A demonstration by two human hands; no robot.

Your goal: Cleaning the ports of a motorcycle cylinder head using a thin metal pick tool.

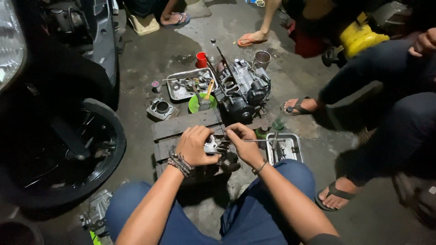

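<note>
Metal part (211, 144) gripped between both hands over a wooden pallet (186, 124).
The left hand (194, 146) curled closed around the part; the right hand (243, 144) pinched a thin rod (252, 140) against it. An engine (240, 90) and two trays (181, 88) sat beyond on the floor.

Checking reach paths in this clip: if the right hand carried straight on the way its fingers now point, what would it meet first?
The right hand points left, toward the small metal part held by the left hand. It would meet that part first; they already look close to touching, though depth is unclear.
</note>
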